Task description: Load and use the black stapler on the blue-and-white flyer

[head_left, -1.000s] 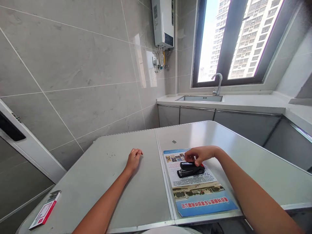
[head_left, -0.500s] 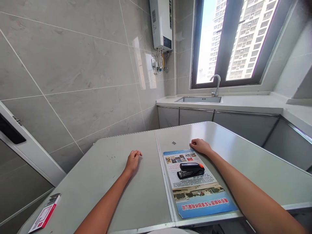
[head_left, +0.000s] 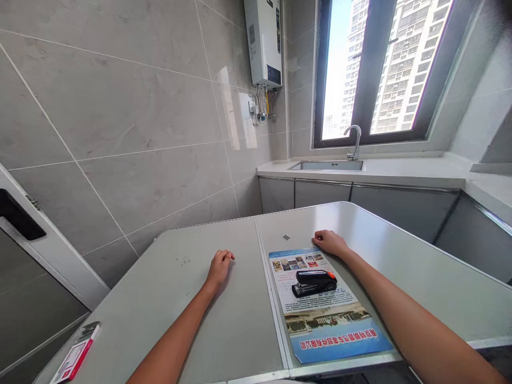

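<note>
My left hand (head_left: 220, 265) rests on the left half of the table, its fingers curled in loosely, with nothing visible in it. To its left lie several tiny loose staples (head_left: 183, 261). My right hand (head_left: 329, 242) lies loosely closed by the far right corner of a printed leaflet (head_left: 332, 341); I see nothing held. On the leaflet sits a black stapler (head_left: 315, 283) with an orange-red spot at its right end, apart from both hands. Beyond the leaflet, two short staple strips (head_left: 286, 237) lie on the tabletop.
A seam runs front to back across the grey table (head_left: 240, 330). A red and white box or card (head_left: 76, 356) lies at its near left edge. Beyond stand a counter with a sink (head_left: 326, 166) and tap (head_left: 354, 141), and a wall-mounted water heater (head_left: 264, 45).
The whole view has shifted very slightly. Both hands, the stapler and the leaflet keep their places on the table.
</note>
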Demonstrator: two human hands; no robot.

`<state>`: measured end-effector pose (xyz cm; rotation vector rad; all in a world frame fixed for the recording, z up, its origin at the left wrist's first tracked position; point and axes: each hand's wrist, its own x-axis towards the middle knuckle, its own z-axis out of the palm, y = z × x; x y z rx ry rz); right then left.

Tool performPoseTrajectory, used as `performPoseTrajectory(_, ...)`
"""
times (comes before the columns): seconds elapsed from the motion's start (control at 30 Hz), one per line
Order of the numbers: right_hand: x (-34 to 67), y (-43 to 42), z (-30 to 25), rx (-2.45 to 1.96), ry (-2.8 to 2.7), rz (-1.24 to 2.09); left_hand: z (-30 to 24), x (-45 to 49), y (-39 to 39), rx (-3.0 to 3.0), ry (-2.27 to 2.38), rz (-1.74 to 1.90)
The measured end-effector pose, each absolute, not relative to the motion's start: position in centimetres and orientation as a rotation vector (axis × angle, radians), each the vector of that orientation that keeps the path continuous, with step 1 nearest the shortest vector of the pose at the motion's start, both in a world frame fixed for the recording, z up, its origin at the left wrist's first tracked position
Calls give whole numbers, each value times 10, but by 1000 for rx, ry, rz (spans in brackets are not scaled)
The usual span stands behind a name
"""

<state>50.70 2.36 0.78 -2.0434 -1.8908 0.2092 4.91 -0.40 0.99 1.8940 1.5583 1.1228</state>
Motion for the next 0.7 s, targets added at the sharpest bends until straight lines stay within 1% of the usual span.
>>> performPoseTrajectory(0.7,504,22,11,-2062,-1890,231,14,52,-8,1889,1524,1117)
